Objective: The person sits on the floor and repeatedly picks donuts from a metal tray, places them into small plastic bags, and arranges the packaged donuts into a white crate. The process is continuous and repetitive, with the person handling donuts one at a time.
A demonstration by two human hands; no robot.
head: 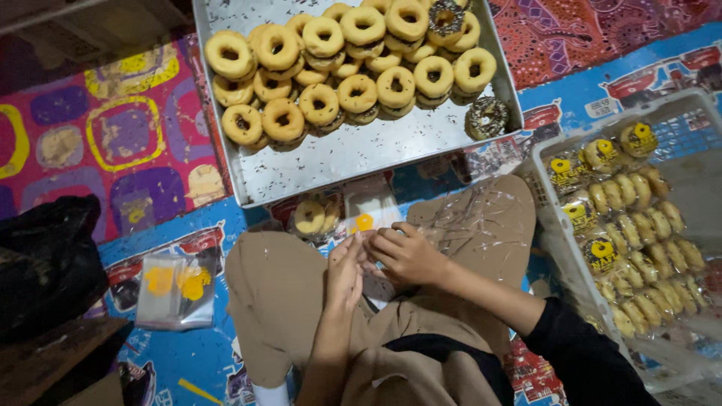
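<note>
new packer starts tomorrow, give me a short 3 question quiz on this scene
1. True or false: every doughnut on the metal tray is plain.
2. Where do the bagged doughnuts lie? A) white crate B) black bag C) metal tray
3. What are the left hand and right hand both touching?

Key
1. False: a chocolate-sprinkled doughnut sits at the tray's right edge.
2. A
3. A clear bag with a yellow label holding doughnuts.

We are seeing open passage on the bare front strip of the flat metal tray (pixel 353 162); stacked glazed ring doughnuts (pixel 338 64) are blocking its far half. The white plastic crate (pixel 553 225) is hemming the right, clear plastic bags (pixel 174 289) are lying left.
</note>
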